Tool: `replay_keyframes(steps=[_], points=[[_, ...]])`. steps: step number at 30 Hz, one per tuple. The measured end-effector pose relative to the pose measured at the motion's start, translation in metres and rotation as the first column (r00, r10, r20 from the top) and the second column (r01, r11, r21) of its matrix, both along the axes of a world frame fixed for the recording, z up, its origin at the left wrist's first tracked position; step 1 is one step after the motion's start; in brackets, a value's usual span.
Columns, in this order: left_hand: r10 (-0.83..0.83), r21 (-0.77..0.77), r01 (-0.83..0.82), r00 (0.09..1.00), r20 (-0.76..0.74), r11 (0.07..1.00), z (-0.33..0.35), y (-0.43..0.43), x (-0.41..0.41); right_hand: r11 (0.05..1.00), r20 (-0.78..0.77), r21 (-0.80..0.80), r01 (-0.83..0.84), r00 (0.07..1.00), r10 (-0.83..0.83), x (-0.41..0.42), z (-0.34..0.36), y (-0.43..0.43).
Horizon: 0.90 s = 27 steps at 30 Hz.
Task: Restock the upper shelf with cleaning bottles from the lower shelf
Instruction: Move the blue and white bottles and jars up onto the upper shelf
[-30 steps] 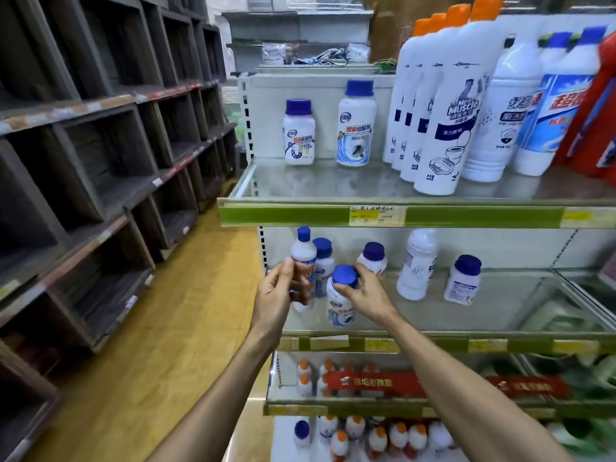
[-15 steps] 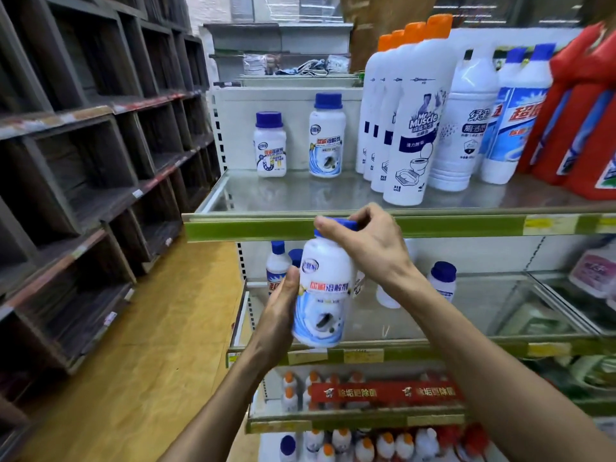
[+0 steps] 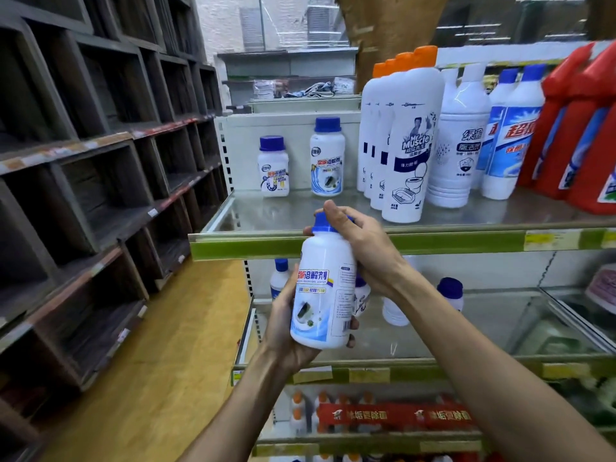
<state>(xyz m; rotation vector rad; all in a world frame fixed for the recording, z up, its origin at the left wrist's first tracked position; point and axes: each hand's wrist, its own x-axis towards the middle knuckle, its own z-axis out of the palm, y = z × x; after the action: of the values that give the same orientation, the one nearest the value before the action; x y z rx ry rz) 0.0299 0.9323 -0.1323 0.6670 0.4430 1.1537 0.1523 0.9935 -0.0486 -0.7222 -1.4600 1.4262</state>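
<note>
A person lifts a blue-capped white cleaner bottle [image 3: 322, 295] toward the upper shelf [image 3: 366, 243], held in both hands.

The left hand [image 3: 283, 331] cups the base, fingers wrapped round it; the right hand [image 3: 363, 248] closes over the cap. The bottle is in mid-air, level with the shelf's green edge. Next, probably, it goes beside the matching bottle [image 3: 327, 158] standing there. Behind, the lower shelf [image 3: 433, 365] holds a few more, partly hidden.
</note>
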Motion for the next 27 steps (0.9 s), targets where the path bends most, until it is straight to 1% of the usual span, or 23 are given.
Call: replay_keyframes(steps=[3, 6, 7, 9, 10, 11, 13, 14, 15, 16, 19, 22, 24, 27], points=[[0.015, 0.010, -0.015, 1.000, -0.021, 1.000, -0.002, 0.002, -0.001, 1.000, -0.030, -0.006, -0.003, 1.000, 0.002, 0.000, -0.001, 0.001], [0.069, 0.014, -0.069, 0.997, -0.036, 0.998, 0.003, 0.003, 0.000, 1.000, -0.083, -0.018, -0.010, 0.996, 0.008, 0.000, 0.003, 0.004], [0.088, 0.026, -0.087, 0.994, -0.067, 0.996, 0.007, 0.002, 0.001, 1.000, -0.106, -0.016, -0.024, 0.994, 0.023, 0.001, 0.005, 0.006], [0.140, 0.089, -0.125, 0.973, -0.186, 0.988, 0.015, 0.003, -0.001, 0.999, -0.163, -0.013, -0.052, 0.985, 0.049, 0.003, 0.014, 0.012], [0.188, 0.147, -0.153, 0.944, -0.271, 0.977, 0.019, 0.005, -0.004, 0.998, -0.195, -0.006, -0.065, 0.979, 0.062, 0.005, 0.020, 0.015], [0.252, 0.224, -0.176, 0.893, -0.373, 0.958, 0.024, 0.006, -0.006, 0.998, -0.213, 0.013, -0.065, 0.975, 0.066, 0.007, 0.026, 0.019], [0.397, 0.430, -0.145, 0.707, -0.585, 0.891, 0.036, 0.011, -0.011, 0.997, -0.211, 0.068, -0.034, 0.976, 0.048, 0.009, 0.041, 0.026], [0.464, 0.501, -0.128, 0.616, -0.636, 0.856, 0.044, 0.013, -0.013, 0.995, -0.197, 0.100, -0.020, 0.980, 0.039, 0.009, 0.048, 0.029], [0.505, 0.539, -0.122, 0.567, -0.651, 0.833, 0.055, 0.014, -0.013, 0.991, -0.174, 0.136, -0.004, 0.984, 0.028, 0.009, 0.055, 0.032], [0.528, 0.564, -0.118, 0.544, -0.652, 0.817, 0.063, 0.016, -0.013, 0.985, -0.142, 0.174, 0.010, 0.990, 0.015, 0.009, 0.062, 0.034], [0.570, 0.589, -0.150, 0.523, -0.634, 0.794, 0.086, 0.027, -0.009, 0.939, -0.005, 0.314, 0.143, 0.989, -0.148, 0.008, 0.082, 0.042], [0.578, 0.588, -0.173, 0.529, -0.621, 0.790, 0.100, 0.050, -0.011, 0.905, 0.080, 0.362, 0.223, 0.960, -0.269, 0.008, 0.088, 0.045], [0.577, 0.586, -0.169, 0.519, -0.630, 0.792, 0.106, 0.065, -0.015, 0.871, 0.158, 0.415, 0.261, 0.923, -0.352, 0.008, 0.082, 0.045], [0.553, 0.569, -0.139, 0.502, -0.665, 0.810, 0.109, 0.084, -0.017, 0.846, 0.160, 0.437, 0.307, 0.899, -0.408, 0.006, 0.078, 0.051]])
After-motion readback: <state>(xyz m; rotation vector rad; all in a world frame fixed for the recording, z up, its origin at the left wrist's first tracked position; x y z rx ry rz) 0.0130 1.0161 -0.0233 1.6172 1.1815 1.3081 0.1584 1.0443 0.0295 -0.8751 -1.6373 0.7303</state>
